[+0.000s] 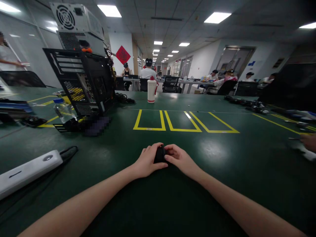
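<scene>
Both my hands meet at the middle of the green table (222, 171), wrapped around a small black object (160, 154) that I cannot identify. My left hand (147, 162) curls round its left side with the thumb along the bottom. My right hand (178, 158) pinches its right side with the fingers closed. Most of the object is hidden by my fingers.
An open black computer case (81, 82) with a grey power supply (76, 28) on top stands at the left, a plastic bottle (63, 110) beside it. A white power strip (27, 171) lies near left. Yellow tape boxes (182, 121) and a white flask (151, 90) lie ahead. Another person's hand (308, 142) is at the right edge.
</scene>
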The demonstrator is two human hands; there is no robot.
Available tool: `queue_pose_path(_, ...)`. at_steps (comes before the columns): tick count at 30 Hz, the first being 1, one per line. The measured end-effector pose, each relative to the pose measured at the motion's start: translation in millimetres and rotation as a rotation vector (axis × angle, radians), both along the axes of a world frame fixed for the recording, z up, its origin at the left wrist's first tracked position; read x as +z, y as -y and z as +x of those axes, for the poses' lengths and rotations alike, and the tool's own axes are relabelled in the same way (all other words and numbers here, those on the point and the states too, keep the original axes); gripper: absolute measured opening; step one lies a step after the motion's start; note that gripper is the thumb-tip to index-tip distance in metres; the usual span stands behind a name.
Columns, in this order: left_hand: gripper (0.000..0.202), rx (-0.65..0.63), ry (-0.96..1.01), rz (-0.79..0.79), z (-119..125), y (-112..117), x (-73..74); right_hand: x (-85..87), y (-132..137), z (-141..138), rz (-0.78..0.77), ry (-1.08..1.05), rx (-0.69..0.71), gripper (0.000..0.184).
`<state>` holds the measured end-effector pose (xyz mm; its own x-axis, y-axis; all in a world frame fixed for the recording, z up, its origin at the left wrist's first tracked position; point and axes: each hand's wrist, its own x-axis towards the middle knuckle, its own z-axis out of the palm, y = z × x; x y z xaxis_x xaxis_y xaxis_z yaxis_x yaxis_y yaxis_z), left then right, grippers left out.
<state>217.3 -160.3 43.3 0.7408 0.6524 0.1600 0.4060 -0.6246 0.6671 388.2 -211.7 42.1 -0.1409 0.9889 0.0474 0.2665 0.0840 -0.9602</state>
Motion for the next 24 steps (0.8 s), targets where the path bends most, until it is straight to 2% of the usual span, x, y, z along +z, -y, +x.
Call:
queue_pose_path(4, 0.063, -0.012, -0.015, -0.074, -6, 8, 8.1, -0.1, 11, -8, 0.005, -0.024, -0.032, 0.028)
queue_pose_path(7, 0.062, -0.035, -0.036, -0.107, -9, 16, 8.1, -4.7, 20, -14, 0.028, -0.060, -0.048, 0.028)
queue_pose_path(12, 0.068, -0.004, -0.008, 0.001, -9, 18, -3.1, -10.5, 22, -16, 0.031, -0.122, -0.034, 0.026)
queue_pose_path(16, 0.067, -0.035, 0.045, 0.068, -10, 13, -1.1, -2.8, 15, -14, 0.040, -0.125, 0.021, 0.025)
queue_pose_path(20, 0.068, -0.046, 0.070, 0.096, -12, 11, -3.5, -1.1, 11, -13, 0.083, -0.076, -0.044, 0.022)
queue_pose_path(24, 0.074, -0.067, 0.069, 0.128, -12, 8, -7.8, -6.2, 6, -12, 0.011, -0.060, -0.102, 0.029)
